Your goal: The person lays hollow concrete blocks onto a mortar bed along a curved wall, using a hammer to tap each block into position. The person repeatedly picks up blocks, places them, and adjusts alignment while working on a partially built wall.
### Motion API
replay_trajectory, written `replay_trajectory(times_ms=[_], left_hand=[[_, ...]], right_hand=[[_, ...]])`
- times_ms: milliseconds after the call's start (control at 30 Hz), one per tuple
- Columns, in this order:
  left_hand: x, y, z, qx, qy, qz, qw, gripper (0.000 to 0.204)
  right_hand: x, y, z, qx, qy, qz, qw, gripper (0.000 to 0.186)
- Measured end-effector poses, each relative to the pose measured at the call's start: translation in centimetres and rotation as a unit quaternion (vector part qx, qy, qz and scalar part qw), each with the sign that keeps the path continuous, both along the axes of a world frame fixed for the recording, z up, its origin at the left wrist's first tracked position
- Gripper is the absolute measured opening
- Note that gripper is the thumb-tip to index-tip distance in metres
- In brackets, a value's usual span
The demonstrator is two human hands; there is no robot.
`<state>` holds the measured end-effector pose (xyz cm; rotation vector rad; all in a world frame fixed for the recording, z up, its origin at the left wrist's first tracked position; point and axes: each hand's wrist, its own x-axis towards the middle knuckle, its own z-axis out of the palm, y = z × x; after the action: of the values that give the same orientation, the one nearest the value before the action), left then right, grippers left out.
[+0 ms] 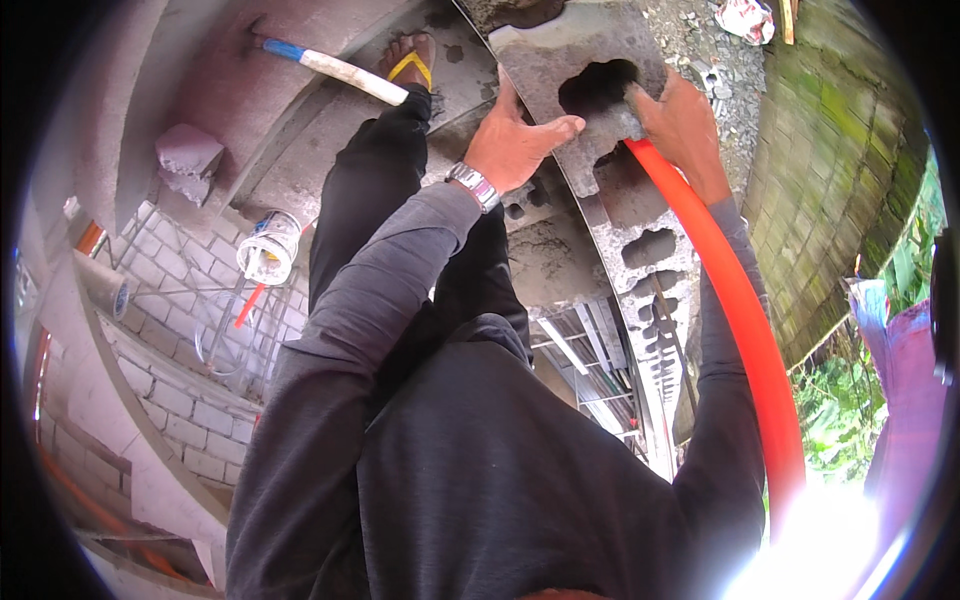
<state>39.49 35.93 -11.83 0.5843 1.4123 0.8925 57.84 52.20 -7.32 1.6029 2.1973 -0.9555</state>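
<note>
A grey hollow concrete block (550, 60) with a broken-edged opening sits at the top of a row of hollow blocks (640, 250). My left hand (515, 140) grips its left edge, the thumb lying across its face. On the other side, my right hand (682, 125) clasps the block, with a digit at the rim of its hollow. A bright orange pipe (725, 265) rises past my right forearm and ends at the block near my right hand. Whether the block touches the one beneath cannot be made out.
A tool with a blue-and-white handle (335, 72) lies on the ledge beside my sandalled foot (410, 62). Left are a broken concrete chunk (188, 160) and a white bucket (270, 245) lower down. A mossy block wall (835, 150) stands right, past gravel (735, 110).
</note>
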Motion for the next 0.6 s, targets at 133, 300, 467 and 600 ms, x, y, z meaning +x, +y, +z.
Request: replay_trajectory(times_ms=[133,300,467,600], left_hand=[[0.1,0.7,1.0,-0.008,-0.011,0.011,1.0,0.097],[-0.2,0.8,1.6,-0.003,-0.022,0.008,1.0,0.096],[0.0,0.8,1.4,0.0,-0.026,0.017,1.0,0.094],[0.0,0.6,1.2,0.046,-0.013,0.019,0.999,0.093]], right_hand=[[0.4,-0.1,-0.4,0.01,-0.004,-0.007,1.0,0.051],[0.8,-0.2,-0.8,0.008,0.024,-0.007,1.0,0.052],[0.6,-0.1,-0.7,0.006,0.011,0.003,1.0,0.053],[0.6,-0.1,-0.5,0.005,-0.017,0.008,1.0,0.054]])
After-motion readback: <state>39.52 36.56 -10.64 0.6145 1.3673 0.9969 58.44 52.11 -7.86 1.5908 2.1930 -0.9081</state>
